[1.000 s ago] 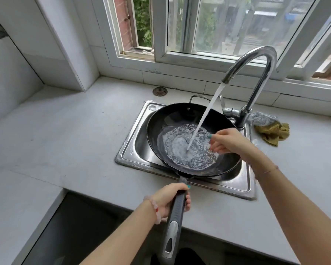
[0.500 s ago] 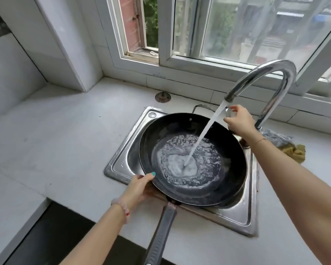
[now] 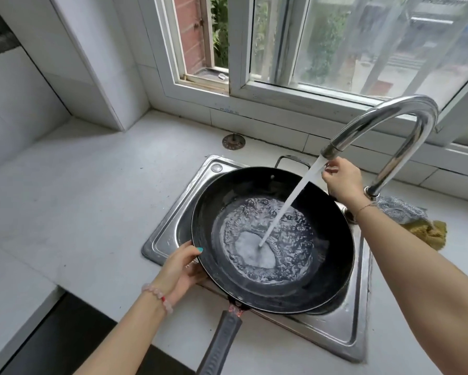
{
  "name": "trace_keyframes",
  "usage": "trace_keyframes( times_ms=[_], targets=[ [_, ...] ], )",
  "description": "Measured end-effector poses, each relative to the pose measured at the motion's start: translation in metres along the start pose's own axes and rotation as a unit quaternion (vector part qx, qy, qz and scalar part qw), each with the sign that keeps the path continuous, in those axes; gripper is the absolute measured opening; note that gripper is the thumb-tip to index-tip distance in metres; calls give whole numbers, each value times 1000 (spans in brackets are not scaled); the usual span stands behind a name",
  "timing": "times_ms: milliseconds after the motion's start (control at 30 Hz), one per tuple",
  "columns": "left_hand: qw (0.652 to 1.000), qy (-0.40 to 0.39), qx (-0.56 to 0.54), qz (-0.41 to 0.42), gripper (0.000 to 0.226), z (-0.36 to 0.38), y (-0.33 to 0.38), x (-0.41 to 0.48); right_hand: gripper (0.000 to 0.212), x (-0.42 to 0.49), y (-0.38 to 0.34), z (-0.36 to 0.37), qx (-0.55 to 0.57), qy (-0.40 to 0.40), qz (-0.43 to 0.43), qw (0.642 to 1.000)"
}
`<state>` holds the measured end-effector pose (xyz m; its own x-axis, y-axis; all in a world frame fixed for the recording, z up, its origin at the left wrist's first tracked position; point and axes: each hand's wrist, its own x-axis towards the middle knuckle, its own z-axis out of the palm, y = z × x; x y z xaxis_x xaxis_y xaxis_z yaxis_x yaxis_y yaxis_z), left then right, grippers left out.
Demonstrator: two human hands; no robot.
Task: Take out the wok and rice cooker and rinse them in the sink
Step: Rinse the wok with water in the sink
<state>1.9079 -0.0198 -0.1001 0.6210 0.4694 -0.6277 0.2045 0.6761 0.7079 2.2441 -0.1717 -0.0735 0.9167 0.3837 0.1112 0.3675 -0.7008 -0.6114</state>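
Black wok lies across sink, handle toward the person; left hand fingers grip its near-left rim, right hand closed at the tap lever behind.

We've let go of the handle: left hand now grips the wok rim beside it. Right hand pulled out of the water pooled in the wok, now up behind the far rim, just under the faucet spout.
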Motion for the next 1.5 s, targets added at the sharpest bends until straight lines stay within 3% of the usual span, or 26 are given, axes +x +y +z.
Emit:
trace_keyframes(
  times_ms=[167,333,467,667,867,1000,1100,1233,1333,1500],
  targets=[
    [999,40,3,-14,14,-3,-2,4,24,-3,7,-2,29,19,-6,999],
    [999,44,1,-18,12,-2,-1,4,24,-14,9,-13,99,63,8,993],
    [999,30,4,-11,21,-1,3,-1,31,-21,1,-17,94,37,45,994],
    [999,22,-20,-25,9,-1,3,-10,59,-63,-14,-17,91,-24,73,993],
    [999,-40,6,10,15,-10,7,-31,42,-133,-29,-7,171,-29,97,980],
    [999,-40,13,21,22,-28,-3,-48,29,-183,-56,-8,257,-28,92,962],
    [991,-62,122,-14,14,-33,-21,-68,14,-224,-77,-4,322,-32,89,942],
    [963,-141,212,-90,13,-26,-36,-88,16,-278,-105,5,383,-64,132,912],
    [952,-198,198,-125,18,-19,-42,-94,22,-308,-113,13,383,-88,169,904],
    [950,-213,148,-173,24,-9,-49,-97,22,-337,-102,41,325,-27,273,905]
  ],
)
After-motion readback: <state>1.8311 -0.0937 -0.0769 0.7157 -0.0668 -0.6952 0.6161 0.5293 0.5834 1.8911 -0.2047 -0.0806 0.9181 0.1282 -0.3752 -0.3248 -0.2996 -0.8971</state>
